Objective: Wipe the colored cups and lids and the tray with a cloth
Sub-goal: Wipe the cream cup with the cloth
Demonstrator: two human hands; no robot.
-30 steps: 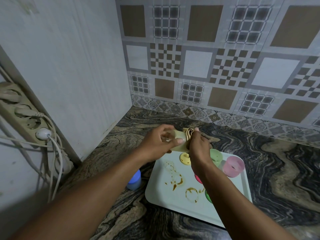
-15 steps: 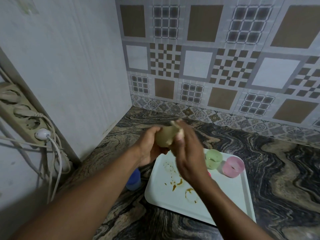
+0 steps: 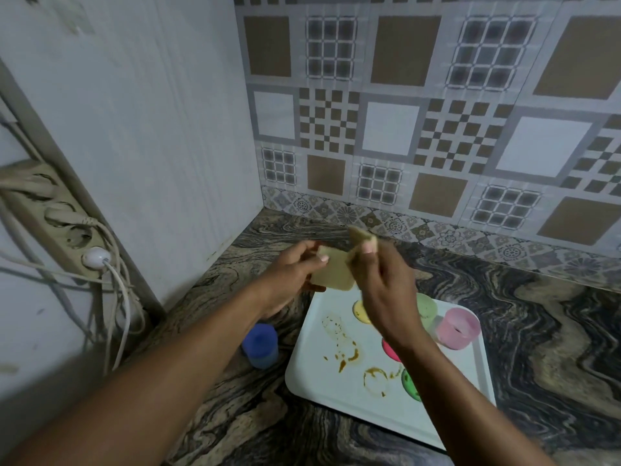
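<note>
Yellow cup (image 3: 332, 270) is held in the air above the far left corner of the tray (image 3: 322, 381), gripped by the curled fingers and thumb of the left hand (image 3: 292, 274). It seems to lie tilted, with its wider end down toward the tray. The right hand (image 3: 383, 284) is directly to the cup's right and touching it. Its fingertips pinch a small tan cloth (image 3: 359, 234) at the cup's upper right edge, so this hand looks best placed to do the wiping while the left turns the cup.

On the tray below are a yellow lid (image 3: 359, 309), a green cup (image 3: 426, 306), a pink cup (image 3: 457, 327) and brown stains (image 3: 349, 356), not yet wiped. A blue cup (image 3: 260, 344) stands on the desk (image 3: 537, 331) just left of the tray.
</note>
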